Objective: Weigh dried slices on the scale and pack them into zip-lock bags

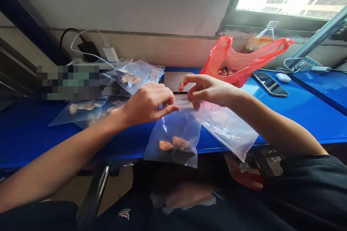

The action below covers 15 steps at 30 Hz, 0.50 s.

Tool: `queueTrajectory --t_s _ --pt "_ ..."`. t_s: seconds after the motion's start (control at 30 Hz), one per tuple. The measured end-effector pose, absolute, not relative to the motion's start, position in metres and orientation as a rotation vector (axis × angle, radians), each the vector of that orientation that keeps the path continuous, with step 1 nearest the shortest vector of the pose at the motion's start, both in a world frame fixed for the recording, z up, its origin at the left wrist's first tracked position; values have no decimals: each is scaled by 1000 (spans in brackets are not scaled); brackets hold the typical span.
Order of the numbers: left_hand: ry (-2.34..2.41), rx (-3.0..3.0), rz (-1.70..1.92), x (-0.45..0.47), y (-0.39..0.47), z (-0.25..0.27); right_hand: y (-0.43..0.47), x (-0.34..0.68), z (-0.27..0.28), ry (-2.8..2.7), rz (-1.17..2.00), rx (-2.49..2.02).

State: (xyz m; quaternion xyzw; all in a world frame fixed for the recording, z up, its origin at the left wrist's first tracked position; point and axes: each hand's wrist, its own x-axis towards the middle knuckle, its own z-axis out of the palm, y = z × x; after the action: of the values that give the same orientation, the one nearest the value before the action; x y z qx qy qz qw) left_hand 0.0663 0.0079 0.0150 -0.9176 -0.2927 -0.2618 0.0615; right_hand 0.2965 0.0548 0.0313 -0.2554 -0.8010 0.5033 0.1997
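Observation:
A clear zip-lock bag (173, 126) hangs over the table's front edge, with brown, dried-looking pieces (177, 143) at its bottom. My left hand (151, 103) has its fingers curled and pinches the upper left of this bag. At the upper right, my right hand (204, 88) grips the bag near its zip strip; the index finger is bent and lifted, and a fingertip shows through the plastic. Just right of it lies another clear zip-lock bag (230, 126), flat, partly beneath my right forearm. Behind my hands sits a flat silvery object (173, 79), partly covered.
Several filled zip-lock bags (132, 75) lie to the left on the blue table (303, 115). A red plastic bag (238, 66) with dark brown pieces stands behind my right hand, a bottle (264, 38) behind it. Right are a phone (270, 83) and white earbud case (283, 77). Chargers (110, 53) stand back left.

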Motion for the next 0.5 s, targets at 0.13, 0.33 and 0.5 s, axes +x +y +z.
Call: queueTrajectory --t_s 0.13,0.33,0.5 --pt "-1106 -2863 -780 60 9 21 58 308 37 -2210 1171 -766" --pt "-1356 -2922 -894 52 14 24 38 308 45 -2413 975 -653" --pt "-1455 -2968 -966 51 20 35 38 306 55 -2026 1012 -682"
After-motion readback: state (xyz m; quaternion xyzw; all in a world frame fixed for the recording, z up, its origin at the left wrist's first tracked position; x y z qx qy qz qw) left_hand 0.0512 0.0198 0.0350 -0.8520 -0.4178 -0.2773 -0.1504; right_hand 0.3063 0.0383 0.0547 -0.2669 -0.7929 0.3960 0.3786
